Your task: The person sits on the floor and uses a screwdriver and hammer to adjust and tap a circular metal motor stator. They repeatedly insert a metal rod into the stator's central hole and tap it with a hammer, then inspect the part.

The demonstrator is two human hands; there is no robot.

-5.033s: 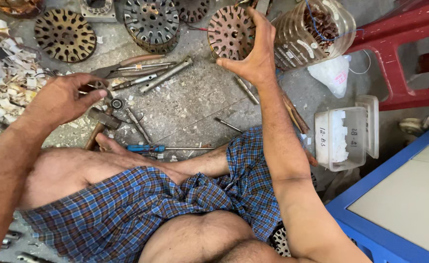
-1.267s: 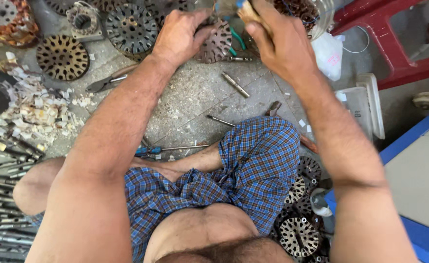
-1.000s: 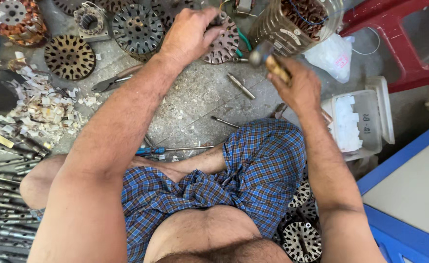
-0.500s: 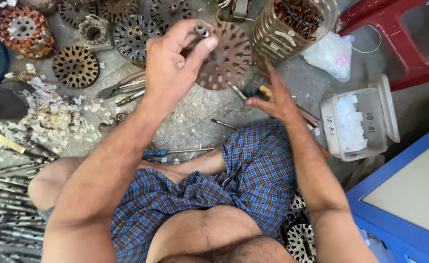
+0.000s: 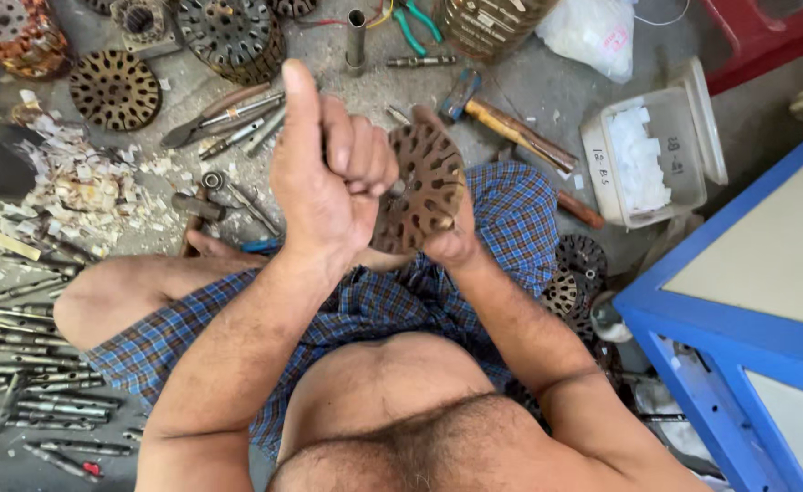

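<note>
Change: half a second ago the rusty slotted disc (image 5: 424, 187) was held out over the floor; now it is drawn in close above the lap, and the right hand, which was spread open and clear of it, has closed onto it.
Disc: a brown round rotor core with radial holes, held tilted with its face toward the camera, likely so the centre bore can be seen and worked.
Left hand (image 5: 328, 173): just left of the disc, fingers curled tight at its centre, thumb sticking straight up; whatever small part it pinches at the bore is too hidden to name.
Right hand (image 5: 456, 232): wrapped on the disc's lower right edge from behind, a firm narrow grasp that steadies it against the left hand's work.
Lap: below the disc, the blue checked cloth (image 5: 511, 219) over folded legs, a catch for anything that drops.
Hammer (image 5: 506, 128): just beyond the disc to the upper right, wooden handle toward the person, within easy reach.
Pliers and hand tools (image 5: 228, 118): beyond the disc to the upper left, lying together on the concrete.
Plastic tub (image 5: 647, 146): well right of the disc, open, white pieces inside.
Other cores (image 5: 114, 89): far upper left of the disc, laid flat in a row.
Metal rods (image 5: 28, 401): far lower left, sorted side by side.
</note>
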